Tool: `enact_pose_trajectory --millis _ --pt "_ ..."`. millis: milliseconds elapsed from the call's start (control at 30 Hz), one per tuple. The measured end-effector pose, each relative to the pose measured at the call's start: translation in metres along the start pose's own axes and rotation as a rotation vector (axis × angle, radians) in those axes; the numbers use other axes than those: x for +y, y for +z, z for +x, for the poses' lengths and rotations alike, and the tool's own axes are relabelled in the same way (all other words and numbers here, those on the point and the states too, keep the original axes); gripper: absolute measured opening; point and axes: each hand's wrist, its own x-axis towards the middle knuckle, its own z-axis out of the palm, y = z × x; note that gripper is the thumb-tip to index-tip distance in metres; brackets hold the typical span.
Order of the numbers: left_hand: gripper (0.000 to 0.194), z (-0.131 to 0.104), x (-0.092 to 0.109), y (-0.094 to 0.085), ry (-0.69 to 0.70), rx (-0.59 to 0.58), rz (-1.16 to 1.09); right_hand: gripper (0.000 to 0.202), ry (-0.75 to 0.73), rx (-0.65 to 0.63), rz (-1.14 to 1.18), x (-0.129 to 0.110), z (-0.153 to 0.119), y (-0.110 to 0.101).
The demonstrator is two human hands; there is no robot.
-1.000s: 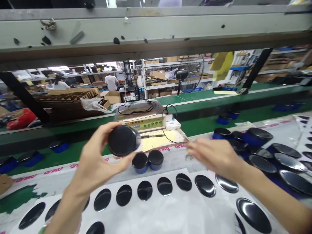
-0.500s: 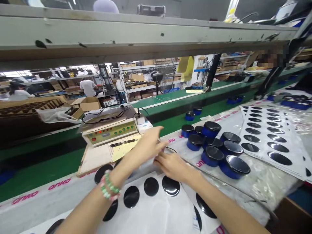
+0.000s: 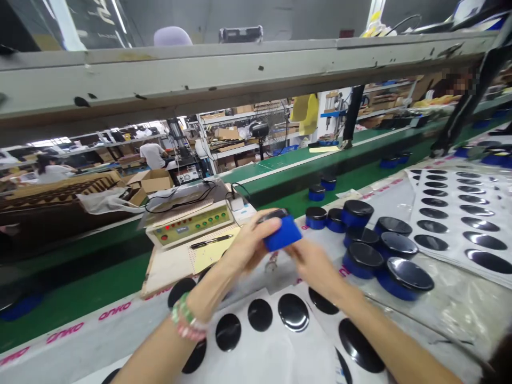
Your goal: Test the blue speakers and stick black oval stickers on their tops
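A short, round blue tub [image 3: 283, 236] with smooth sides and a black top is held tilted above the bench [image 3: 120, 341], whose pale, wrinkled covering bears pink lettering. More blue tubs [image 3: 363, 260] with glossy black tops stand grouped to the right. Below lie white paper sheets [image 3: 276, 362] carrying flat, shiny black discs [image 3: 294, 312]. A black pen [image 3: 212, 241] lies across a yellow notepad [image 3: 206, 257] on a pale board [image 3: 164, 272], beside a boxy machine [image 3: 192, 226] with rows of buttons.

The left hand [image 3: 254, 237] is clamped on the tub, its thumb near the rim. The right hand [image 3: 314, 261] is blurred close by the lower edge, fingers bent; whether it grips anything cannot be told. Both forearms slant inward, bringing the hands nearly together; beaded bracelets [image 3: 190, 320] circle the left wrist.
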Motion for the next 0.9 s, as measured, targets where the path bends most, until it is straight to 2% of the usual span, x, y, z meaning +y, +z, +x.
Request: enact_pose_trajectory --millis 67,167,233,300,433,600,767,900 --pt "0.066 -0.043 0.006 -0.019 -0.101 0.142 -0.287 0.033 0.0 0.13 0.072 -0.022 0.006 -0.02" --pt "0.066 -0.088 0.005 -0.03 -0.189 0.313 -0.64 0.023 -0.222 0.142 0.214 -0.068 0.01 -0.039" --pt "0.059 -0.106 0.004 -0.031 -0.194 0.34 -0.667 0.019 -0.351 0.108 0.227 -0.096 0.012 -0.04" --pt "0.052 -0.116 0.007 -0.032 -0.203 0.327 -0.667 0.021 -0.396 0.095 0.169 -0.113 0.014 -0.038" --pt "0.05 -0.128 0.022 -0.041 -0.163 0.295 -0.571 0.02 -0.418 0.079 0.066 -0.123 0.018 -0.036" --pt "0.069 -0.137 0.03 -0.054 -0.051 0.376 -0.268 0.02 -0.477 0.116 -0.081 -0.13 0.022 -0.046" --pt "0.069 -0.137 0.033 -0.062 0.08 0.398 -0.042 0.024 -0.534 0.074 -0.06 -0.133 0.027 -0.05" --pt "0.067 -0.137 0.036 -0.063 0.15 0.417 0.094 0.02 -0.545 0.109 -0.081 -0.132 0.027 -0.046"
